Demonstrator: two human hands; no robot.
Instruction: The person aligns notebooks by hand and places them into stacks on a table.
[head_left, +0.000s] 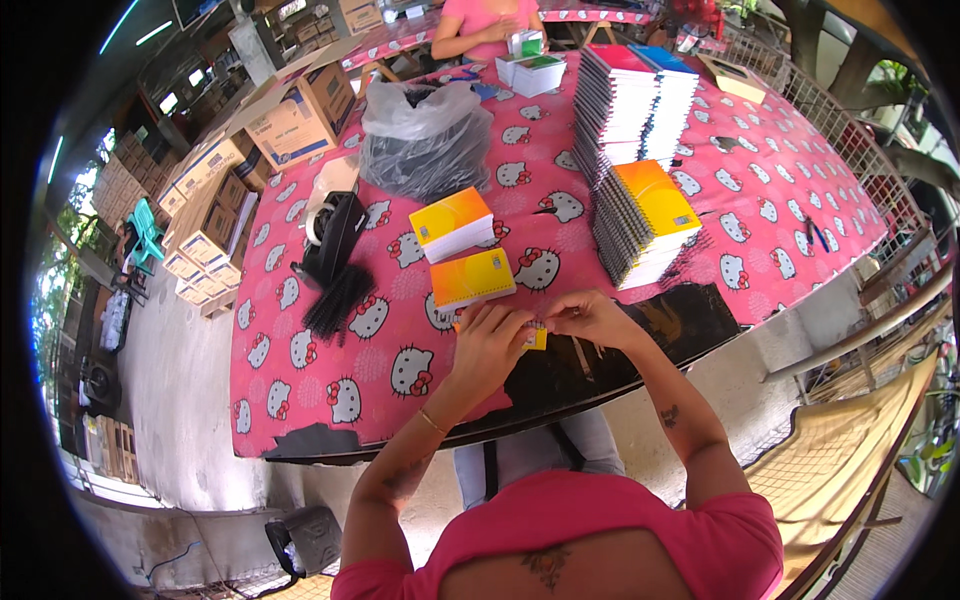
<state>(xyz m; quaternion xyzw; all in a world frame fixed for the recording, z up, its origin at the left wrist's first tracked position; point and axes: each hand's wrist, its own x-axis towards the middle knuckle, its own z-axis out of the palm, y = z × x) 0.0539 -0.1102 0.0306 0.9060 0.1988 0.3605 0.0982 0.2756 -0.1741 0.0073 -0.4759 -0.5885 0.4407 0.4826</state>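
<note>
At the table's near edge, my left hand (pixel 490 342) is closed over a small notebook with a yellow cover (pixel 537 340), most of which the hand hides. Just to the right, my right hand (pixel 592 318) pinches at that notebook's upper right edge; what lies between its fingertips is too small to make out. Beyond my left hand are a pile of yellow-orange notepads (pixel 472 278) and a second yellow-orange pile (pixel 450 222). To the right rises a stack of spiral notebooks with a yellow cover on top (pixel 655 200). Black plastic coils (pixel 340 302) lie in a bundle at the left.
Behind stand taller notebook stacks with red (pixel 618 65) and blue covers (pixel 662 62). A clear bag of black material (pixel 425 145), a black tape dispenser (pixel 337 232) and pliers (pixel 815 235) lie on the pink tablecloth (pixel 270 400). Across sits another person (pixel 487 25). Cardboard boxes (pixel 300 120) stand left.
</note>
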